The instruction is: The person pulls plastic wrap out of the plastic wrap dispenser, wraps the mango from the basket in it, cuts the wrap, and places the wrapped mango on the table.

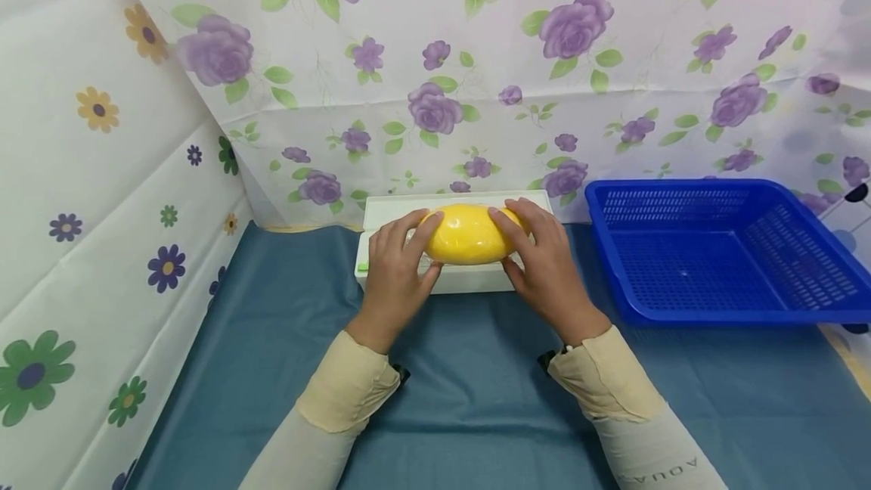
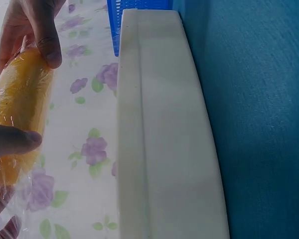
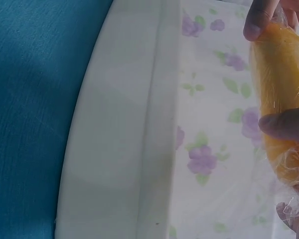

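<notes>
Yellow object (image 1: 469,234) gripped between left hand (image 1: 397,272) and right hand (image 1: 550,272); white box (image 1: 469,283) below. Wrapping in clear film (image 3: 289,193) judged mostly done; loose film beside hands not yet smoothed.

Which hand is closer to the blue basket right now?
Right: the right hand is left of the blue basket; the left hand is farther left, at the other end of the yellow item.

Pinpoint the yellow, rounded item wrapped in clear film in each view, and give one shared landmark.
Head: the yellow, rounded, film-wrapped item is near the centre.
Left wrist: at the left edge, partly cut off.
Right wrist: at the right edge, partly cut off.
Shared landmark: the long white plastic box.
</notes>
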